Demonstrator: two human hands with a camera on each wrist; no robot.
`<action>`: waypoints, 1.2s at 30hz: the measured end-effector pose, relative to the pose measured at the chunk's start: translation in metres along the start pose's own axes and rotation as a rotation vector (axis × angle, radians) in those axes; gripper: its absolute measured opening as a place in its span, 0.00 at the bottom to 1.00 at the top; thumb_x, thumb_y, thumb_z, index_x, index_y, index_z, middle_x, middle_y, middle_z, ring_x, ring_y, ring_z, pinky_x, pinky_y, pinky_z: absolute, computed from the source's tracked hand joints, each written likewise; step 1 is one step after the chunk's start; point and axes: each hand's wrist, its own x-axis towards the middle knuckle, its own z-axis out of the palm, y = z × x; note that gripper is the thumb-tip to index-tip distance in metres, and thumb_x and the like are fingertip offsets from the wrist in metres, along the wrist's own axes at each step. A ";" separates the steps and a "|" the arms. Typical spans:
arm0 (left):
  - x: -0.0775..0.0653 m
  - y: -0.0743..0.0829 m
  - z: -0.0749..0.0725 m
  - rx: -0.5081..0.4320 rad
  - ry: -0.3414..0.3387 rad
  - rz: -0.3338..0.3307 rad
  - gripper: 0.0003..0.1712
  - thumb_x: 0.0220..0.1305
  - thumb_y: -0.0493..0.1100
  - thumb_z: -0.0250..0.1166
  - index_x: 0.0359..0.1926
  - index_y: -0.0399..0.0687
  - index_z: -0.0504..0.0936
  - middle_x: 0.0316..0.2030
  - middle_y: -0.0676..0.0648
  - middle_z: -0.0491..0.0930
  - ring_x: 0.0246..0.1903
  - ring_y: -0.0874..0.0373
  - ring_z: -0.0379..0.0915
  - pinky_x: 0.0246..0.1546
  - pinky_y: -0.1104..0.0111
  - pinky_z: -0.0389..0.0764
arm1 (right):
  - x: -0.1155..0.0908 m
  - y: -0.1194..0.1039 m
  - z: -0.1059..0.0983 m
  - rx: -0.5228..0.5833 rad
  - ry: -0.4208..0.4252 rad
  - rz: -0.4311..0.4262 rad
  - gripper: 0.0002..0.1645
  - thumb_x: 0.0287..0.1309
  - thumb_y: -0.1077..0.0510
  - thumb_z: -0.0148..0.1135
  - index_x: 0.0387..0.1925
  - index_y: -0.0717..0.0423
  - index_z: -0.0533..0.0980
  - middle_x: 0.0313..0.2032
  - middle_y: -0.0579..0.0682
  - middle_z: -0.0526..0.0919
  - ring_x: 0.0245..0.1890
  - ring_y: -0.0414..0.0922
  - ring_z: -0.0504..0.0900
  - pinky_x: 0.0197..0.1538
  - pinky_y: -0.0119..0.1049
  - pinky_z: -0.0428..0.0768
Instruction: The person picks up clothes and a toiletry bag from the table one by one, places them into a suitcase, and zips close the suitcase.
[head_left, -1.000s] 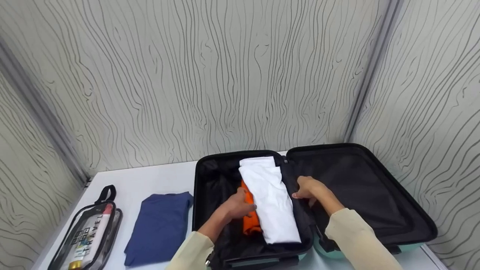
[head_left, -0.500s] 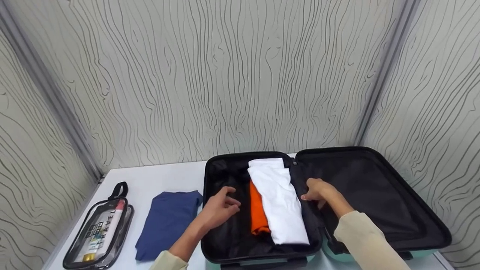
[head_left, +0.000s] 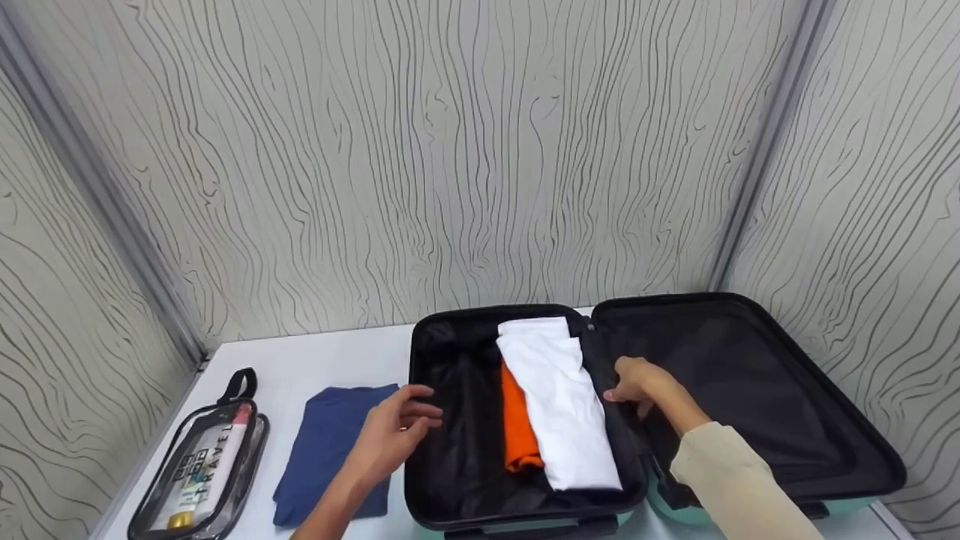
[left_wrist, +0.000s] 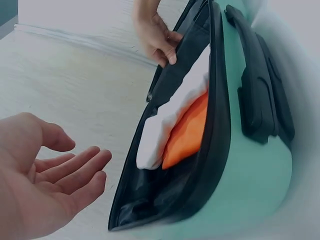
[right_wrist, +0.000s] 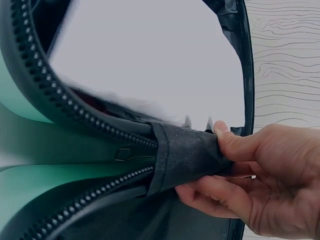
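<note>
A mint-green suitcase (left_wrist: 250, 185) with black lining lies opened out on the table. In its left half, a folded white cloth (head_left: 562, 409) partly covers a folded orange cloth (head_left: 517, 424). My right hand (right_wrist: 270, 175) pinches the black fabric strip (right_wrist: 187, 155) at the hinge between the two halves, thumb on one side and fingers on the other. Over the left rim of the case hovers my left hand (head_left: 390, 435), fingers loosely bent and holding nothing. Beneath it lies a folded navy garment (head_left: 319, 457), partly hidden by that hand and forearm.
A clear travel pouch (head_left: 202, 472) with a black loop, holding a bottle and other toiletries, lies at the table's left. Patterned panels (head_left: 465, 150) stand behind and at both sides. The case's right half (head_left: 735, 390) reaches close to the right panel.
My left hand has let go of the orange cloth and moved left, out over the case rim towards the navy garment. My right hand stays on the hinge strip. The head view has shifted slightly.
</note>
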 end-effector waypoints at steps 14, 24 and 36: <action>-0.023 -0.022 -0.040 -0.038 0.110 -0.077 0.20 0.62 0.28 0.56 0.55 0.29 0.68 0.43 0.34 0.81 0.42 0.48 0.81 0.36 0.71 0.80 | 0.001 0.000 0.000 0.035 -0.006 -0.007 0.33 0.56 0.60 0.63 0.54 0.78 0.61 0.48 0.77 0.69 0.22 0.53 0.83 0.26 0.41 0.83; -0.034 -0.052 -0.053 0.016 0.183 -0.185 0.20 0.60 0.27 0.56 0.54 0.29 0.69 0.43 0.35 0.81 0.43 0.46 0.80 0.43 0.66 0.80 | 0.001 0.002 -0.001 0.027 0.002 0.001 0.30 0.56 0.59 0.63 0.51 0.77 0.64 0.43 0.72 0.73 0.20 0.50 0.82 0.25 0.40 0.82; -0.039 -0.098 -0.076 0.331 0.322 -0.305 0.23 0.55 0.30 0.57 0.52 0.24 0.69 0.48 0.28 0.75 0.51 0.35 0.72 0.53 0.52 0.73 | -0.002 0.002 -0.001 0.059 0.002 -0.007 0.29 0.56 0.59 0.64 0.51 0.76 0.64 0.43 0.70 0.73 0.22 0.51 0.82 0.25 0.40 0.82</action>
